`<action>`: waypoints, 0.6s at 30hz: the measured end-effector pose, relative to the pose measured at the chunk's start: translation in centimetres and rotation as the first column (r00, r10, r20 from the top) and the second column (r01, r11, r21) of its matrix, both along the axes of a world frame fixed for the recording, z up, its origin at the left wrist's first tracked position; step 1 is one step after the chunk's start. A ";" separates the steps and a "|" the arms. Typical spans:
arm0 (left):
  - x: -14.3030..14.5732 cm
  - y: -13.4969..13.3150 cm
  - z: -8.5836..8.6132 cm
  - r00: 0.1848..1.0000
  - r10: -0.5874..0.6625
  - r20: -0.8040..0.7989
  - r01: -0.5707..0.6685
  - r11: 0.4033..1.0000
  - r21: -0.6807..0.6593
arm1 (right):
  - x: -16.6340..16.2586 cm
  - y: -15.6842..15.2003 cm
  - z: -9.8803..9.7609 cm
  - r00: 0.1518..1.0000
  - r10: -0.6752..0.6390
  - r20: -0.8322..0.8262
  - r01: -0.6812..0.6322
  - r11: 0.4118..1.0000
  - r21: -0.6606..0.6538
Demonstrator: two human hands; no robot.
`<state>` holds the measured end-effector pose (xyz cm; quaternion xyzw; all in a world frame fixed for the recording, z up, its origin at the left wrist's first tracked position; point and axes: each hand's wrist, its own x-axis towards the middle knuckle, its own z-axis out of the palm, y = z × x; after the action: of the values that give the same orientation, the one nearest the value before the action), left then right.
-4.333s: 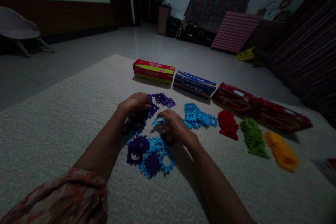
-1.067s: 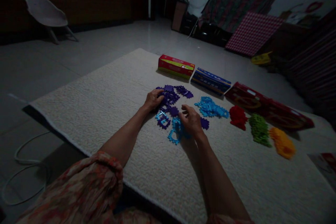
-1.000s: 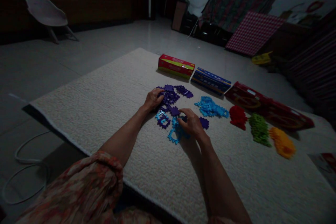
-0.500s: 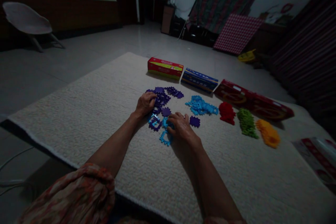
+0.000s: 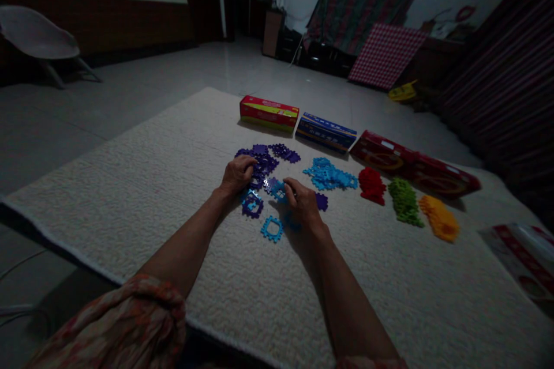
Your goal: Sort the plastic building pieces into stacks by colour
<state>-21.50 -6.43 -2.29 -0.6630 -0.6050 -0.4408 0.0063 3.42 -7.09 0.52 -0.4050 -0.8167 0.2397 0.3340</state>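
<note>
My right hand point(image 5: 303, 203) is closed, pinching a blue toothed building tile point(image 5: 279, 191) just above the mat, beside a purple tile that is partly smeared by motion. My left hand point(image 5: 238, 174) rests with curled fingers at the left side of a pile of purple interlocking tiles point(image 5: 265, 162); what its fingertips grip is hidden. Below it lies a purple frame tile point(image 5: 252, 205) touching a blue one. Nearer to me, a blue frame tile point(image 5: 272, 229) lies flat by itself. A solid purple tile point(image 5: 321, 202) shows just right of my right hand.
On the beige mat point(image 5: 142, 173), heaps of blue point(image 5: 329, 174), red point(image 5: 371, 185), green point(image 5: 405, 202) and orange point(image 5: 438, 218) tiles run to the right. Behind them stand a red-and-yellow box point(image 5: 269, 113), a blue box point(image 5: 326, 132) and dark red boxes point(image 5: 413, 164).
My right hand has lifted slightly with a blue tile, leaving the blue frame tile below fully in sight. My left hand stays at the purple pile. The whole view has shifted a little.
</note>
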 end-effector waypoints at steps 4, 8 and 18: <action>0.1 -0.1 0.2 1.000 -0.005 -0.003 0.005 1.000 -0.023 | 0.6 0.6 -0.1 0.996 -0.023 -0.088 0.021 0.999 -0.026; 0.2 0.0 0.1 1.000 -0.002 -0.009 0.001 1.000 -0.027 | 1.3 1.2 -0.1 0.986 -0.086 -0.145 0.083 0.996 -0.026; 0.2 -0.2 0.3 1.000 -0.001 -0.010 0.000 0.999 -0.038 | 8.4 5.6 -0.8 0.716 -0.611 -0.338 0.623 0.777 -0.087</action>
<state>-21.35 -6.64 -2.01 -0.6653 -0.6129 -0.4262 -0.0033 11.80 -1.51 -0.28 -0.5993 -0.5663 0.1687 0.5400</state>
